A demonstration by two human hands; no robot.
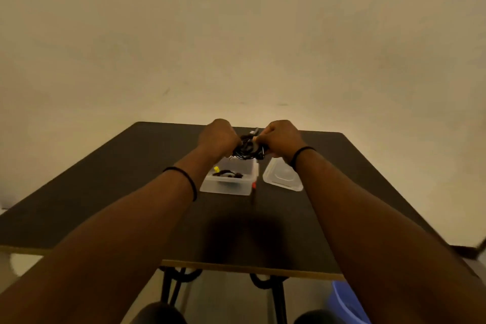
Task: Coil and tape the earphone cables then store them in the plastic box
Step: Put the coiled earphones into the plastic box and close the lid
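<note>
A bundle of black earphone cable hangs between my two fists, above the far end of a clear plastic box. My left hand is closed on the bundle's left side. My right hand is closed on its right side, and a small plug end sticks up near its fingers. Inside the box lies another black coiled cable with a bit of yellow tape. The scene is dim and slightly blurred.
The box's clear lid lies flat to the right of the box. A small red object sits at the box's right front corner. All stand on a dark table against a plain wall. A blue bucket is on the floor below.
</note>
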